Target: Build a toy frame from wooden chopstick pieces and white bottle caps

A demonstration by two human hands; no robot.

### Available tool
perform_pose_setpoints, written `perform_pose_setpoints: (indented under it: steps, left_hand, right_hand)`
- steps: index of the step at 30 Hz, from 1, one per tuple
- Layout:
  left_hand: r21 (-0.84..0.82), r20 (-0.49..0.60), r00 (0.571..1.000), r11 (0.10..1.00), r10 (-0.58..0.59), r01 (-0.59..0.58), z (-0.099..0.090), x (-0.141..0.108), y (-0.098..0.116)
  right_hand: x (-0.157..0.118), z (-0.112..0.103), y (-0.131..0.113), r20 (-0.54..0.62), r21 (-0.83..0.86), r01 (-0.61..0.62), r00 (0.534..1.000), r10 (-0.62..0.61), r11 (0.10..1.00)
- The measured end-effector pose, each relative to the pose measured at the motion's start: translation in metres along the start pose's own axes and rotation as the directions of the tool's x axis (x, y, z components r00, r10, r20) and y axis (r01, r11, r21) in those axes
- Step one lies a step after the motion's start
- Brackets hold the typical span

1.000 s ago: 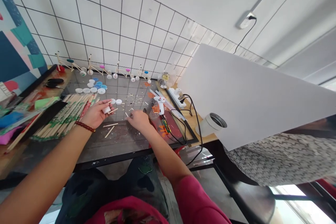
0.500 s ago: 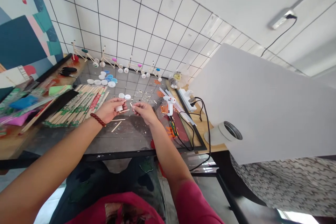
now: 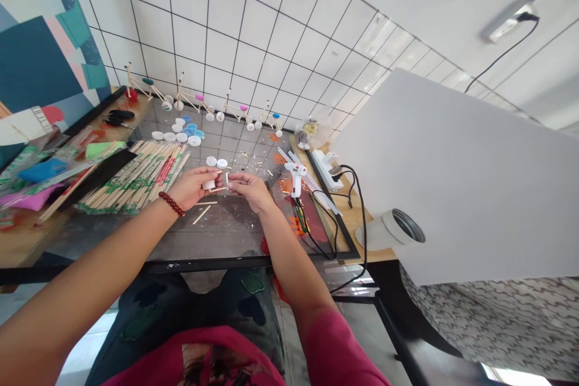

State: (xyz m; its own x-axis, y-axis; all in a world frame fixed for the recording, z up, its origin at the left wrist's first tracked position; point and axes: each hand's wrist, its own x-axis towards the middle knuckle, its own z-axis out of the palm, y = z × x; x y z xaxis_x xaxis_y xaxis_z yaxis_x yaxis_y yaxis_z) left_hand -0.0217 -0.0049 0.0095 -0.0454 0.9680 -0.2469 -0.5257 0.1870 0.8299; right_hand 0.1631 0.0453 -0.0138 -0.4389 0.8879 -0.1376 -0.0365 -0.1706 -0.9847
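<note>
My left hand (image 3: 192, 188), a beaded bracelet at its wrist, is closed around a white bottle cap (image 3: 208, 185). A thin wooden stick (image 3: 218, 190) juts out from beside the cap. Facing it, my right hand (image 3: 251, 190) pinches a short stick piece (image 3: 227, 179), held roughly upright close to the left fingertips. Whether the piece touches the cap assembly I cannot tell. Just beyond the hands lie two white caps (image 3: 216, 162), and two loose cut sticks (image 3: 201, 215) rest below the left hand.
Bundled wooden chopsticks (image 3: 136, 178) lie to the left, with several white and blue caps (image 3: 181, 137) behind them. Small stick-and-cap models (image 3: 235, 110) line the wall. On the right are a white glue gun (image 3: 297, 177), clear glue sticks, a power strip (image 3: 326, 169) and black cables.
The piece in my right hand has turned from slanted to nearly upright. My left hand keeps its hold on the cap. The camera view has shifted slightly.
</note>
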Motion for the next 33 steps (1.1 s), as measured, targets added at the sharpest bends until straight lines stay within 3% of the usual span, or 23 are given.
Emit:
perform_pose_setpoints:
  steps: [21,33]
  left_hand:
    - [0.140,0.026,0.999,0.990,-0.037,0.033,-0.0011,-0.0027,0.0008]
    - [0.156,-0.063,0.998,0.987,-0.021,0.031,0.0026,-0.0037,-0.0036]
  right_hand:
    - [-0.0020,0.0032,0.0007,0.054,-0.011,0.055,0.997,-0.054,0.998]
    - [-0.0007,0.0038,0.0011,0.081,-0.026,0.041,0.996,-0.039,0.999]
